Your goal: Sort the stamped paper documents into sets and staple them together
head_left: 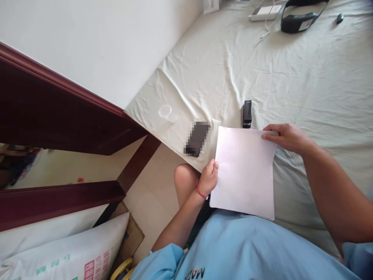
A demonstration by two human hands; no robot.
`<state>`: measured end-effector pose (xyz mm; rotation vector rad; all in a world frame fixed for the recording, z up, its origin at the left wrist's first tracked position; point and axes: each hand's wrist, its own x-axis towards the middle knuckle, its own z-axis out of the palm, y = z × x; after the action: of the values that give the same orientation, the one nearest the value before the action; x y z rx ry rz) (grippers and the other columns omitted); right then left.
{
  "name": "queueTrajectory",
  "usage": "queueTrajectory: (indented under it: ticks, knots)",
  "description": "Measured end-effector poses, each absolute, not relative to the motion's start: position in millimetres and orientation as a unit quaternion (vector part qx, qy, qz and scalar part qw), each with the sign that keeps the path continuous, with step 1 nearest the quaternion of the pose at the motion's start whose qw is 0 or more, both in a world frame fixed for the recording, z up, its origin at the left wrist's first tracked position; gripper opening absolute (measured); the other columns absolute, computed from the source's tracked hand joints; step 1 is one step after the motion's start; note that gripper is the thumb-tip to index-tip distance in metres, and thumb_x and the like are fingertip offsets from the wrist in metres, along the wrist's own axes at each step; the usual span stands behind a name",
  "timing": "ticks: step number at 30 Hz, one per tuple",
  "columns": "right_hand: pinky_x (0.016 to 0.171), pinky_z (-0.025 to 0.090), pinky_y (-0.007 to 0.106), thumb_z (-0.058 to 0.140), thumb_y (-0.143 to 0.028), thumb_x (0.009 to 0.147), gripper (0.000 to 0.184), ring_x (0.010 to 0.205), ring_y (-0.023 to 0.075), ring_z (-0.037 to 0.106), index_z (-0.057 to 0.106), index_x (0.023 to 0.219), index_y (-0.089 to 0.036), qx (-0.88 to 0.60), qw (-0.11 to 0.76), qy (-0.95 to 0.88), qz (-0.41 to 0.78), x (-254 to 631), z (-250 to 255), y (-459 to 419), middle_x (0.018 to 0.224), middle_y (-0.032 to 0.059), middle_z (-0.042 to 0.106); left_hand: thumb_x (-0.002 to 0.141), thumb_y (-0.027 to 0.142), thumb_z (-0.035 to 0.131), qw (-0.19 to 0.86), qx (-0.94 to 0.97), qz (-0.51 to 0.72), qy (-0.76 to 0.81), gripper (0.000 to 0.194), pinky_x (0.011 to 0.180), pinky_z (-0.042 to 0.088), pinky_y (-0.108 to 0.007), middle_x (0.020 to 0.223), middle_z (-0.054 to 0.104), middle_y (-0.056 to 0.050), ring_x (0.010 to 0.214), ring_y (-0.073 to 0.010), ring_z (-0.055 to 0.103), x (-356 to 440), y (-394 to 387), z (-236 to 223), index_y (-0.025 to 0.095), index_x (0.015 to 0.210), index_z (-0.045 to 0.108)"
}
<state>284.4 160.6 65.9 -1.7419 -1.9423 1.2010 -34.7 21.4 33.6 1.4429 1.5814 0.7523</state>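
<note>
A stack of white paper sheets (244,173) lies in front of my body, its face blank. My left hand (210,177), with a red string bracelet at the wrist, grips the left edge of the sheets. At their upper right corner, my right hand (284,136) pinches the paper between thumb and fingers. Just beyond the top edge of the paper stands a black stapler (247,114) on the pale sheet. To the left of the paper lies a dark, pixelated phone-like object (197,139).
A clear round plastic lid or cup (165,112) sits near the left edge of the bed (320,77). Farther back are a white power bank (265,13) with cables, a black headset (300,22) and a small dark object (339,18). Dark red wooden furniture (64,116) and a white sack (67,249) are at left.
</note>
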Motion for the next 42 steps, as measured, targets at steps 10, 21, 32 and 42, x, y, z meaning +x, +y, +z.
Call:
queueTrajectory:
  ticks: [10, 21, 32, 42]
  knots:
    - [0.07, 0.046, 0.034, 0.063, -0.047, 0.084, 0.029, 0.075, 0.0192, 0.059, 0.075, 0.095, -0.023, -0.582, 0.275, -0.669, 0.372, 254.1, 53.2, 186.2, 0.084, 0.0041, 0.071, 0.107, 0.029, 0.04, 0.344, 0.595, 0.235, 0.688, 0.029, 0.07, 0.033, -0.033, 0.074, 0.047, 0.002, 0.07, -0.0179, 0.047, -42.1, 34.9, 34.4, 0.025, 0.079, 0.035]
    - [0.068, 0.043, 0.034, 0.062, -0.052, 0.09, 0.035, 0.068, 0.0176, 0.053, 0.079, 0.1, -0.024, -0.57, 0.305, -0.668, 0.367, 261.9, 28.8, 187.6, 0.072, 0.0019, 0.062, 0.107, 0.038, 0.04, 0.341, 0.581, 0.247, 0.697, 0.03, 0.069, 0.035, -0.032, 0.074, 0.05, 0.001, 0.07, -0.0187, 0.049, -44.0, 38.6, 28.8, 0.025, 0.08, 0.04]
    - [0.072, 0.045, 0.035, 0.061, -0.04, 0.089, 0.025, 0.071, 0.0187, 0.057, 0.078, 0.096, -0.024, -0.536, 0.333, -0.688, 0.357, 265.0, 25.2, 182.9, 0.081, 0.0042, 0.068, 0.103, 0.057, 0.053, 0.431, 0.526, 0.267, 0.683, 0.037, 0.064, 0.043, -0.029, 0.073, 0.058, 0.001, 0.067, -0.0183, 0.055, -45.3, 33.2, 40.2, 0.021, 0.102, 0.06]
    - [0.068, 0.044, 0.037, 0.065, -0.043, 0.091, 0.022, 0.067, 0.0178, 0.054, 0.077, 0.1, -0.027, -0.509, 0.327, -0.669, 0.432, 266.9, 26.4, 179.2, 0.077, 0.0021, 0.065, 0.102, 0.039, 0.05, 0.32, 0.565, 0.21, 0.731, 0.021, 0.069, 0.045, -0.029, 0.084, 0.068, -0.003, 0.074, -0.019, 0.063, -40.5, 12.3, 37.7, 0.02, 0.099, 0.06]
